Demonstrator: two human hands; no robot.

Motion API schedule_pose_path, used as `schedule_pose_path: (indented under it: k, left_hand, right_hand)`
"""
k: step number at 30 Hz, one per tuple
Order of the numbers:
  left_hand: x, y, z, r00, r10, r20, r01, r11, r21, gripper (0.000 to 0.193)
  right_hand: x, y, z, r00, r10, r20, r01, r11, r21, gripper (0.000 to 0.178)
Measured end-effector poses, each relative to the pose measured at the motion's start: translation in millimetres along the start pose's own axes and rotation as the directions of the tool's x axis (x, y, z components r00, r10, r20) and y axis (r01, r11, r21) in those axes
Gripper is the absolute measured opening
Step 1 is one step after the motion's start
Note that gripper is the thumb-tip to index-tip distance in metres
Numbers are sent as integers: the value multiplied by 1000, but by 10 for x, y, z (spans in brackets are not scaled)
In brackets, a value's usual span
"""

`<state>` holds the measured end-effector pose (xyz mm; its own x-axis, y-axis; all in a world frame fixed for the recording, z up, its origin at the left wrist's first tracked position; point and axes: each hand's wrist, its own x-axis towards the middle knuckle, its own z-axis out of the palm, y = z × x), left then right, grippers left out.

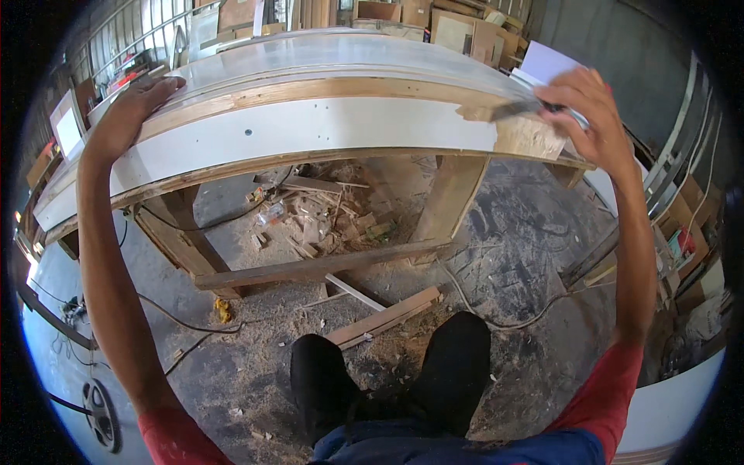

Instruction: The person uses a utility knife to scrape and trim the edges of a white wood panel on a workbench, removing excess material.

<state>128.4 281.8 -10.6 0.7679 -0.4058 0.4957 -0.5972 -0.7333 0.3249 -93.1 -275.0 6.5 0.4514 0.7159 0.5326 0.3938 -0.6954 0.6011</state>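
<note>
My right hand (585, 108) is closed round a flat-bladed tool like a putty knife (515, 110), smeared by motion. Its dark blade lies at the right part of a long panel's front edge. A white strip (372, 125) covers most of that edge, marked with a few small dark spots. Toward the right it gives way, along a ragged border, to a tan, uneven patch (527, 138); I cannot tell whether this is bare wood or a spread coating. My left hand (147, 97) rests on the panel's top near its left end, fingers stretched out.
The panel lies on a wooden workbench (453, 198) with a low crossbar (322, 267). Wood scraps (333, 209) and sawdust cover the floor beneath. A plank (387, 316) lies before my knees. Cables (535, 319) snake across the floor. Boards (480, 39) lean at the back.
</note>
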Motion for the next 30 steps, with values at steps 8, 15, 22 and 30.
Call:
schedule_pose_path:
  k: [8,15,22,30]
  left_hand:
    - [58,-89,10,999,37,31,-37,999,-3,56]
    - [53,-44,-37,998,62,14,-63,993,96,55]
    - [-16,59,20,999,45,2,-45,995,94,53]
    - [57,-85,-10,1000,-23,18,22,999,34,53]
  right_hand:
    - [431,-504,234,976,153,-158,-138,985,102,33]
    - [707,-516,435,969,14,-246,0,998,57,33]
    - [663,-467,343,965,-38,-258,24,998,-56,36]
    - [663,-222,364,952,-173,-251,165,985,-52,35]
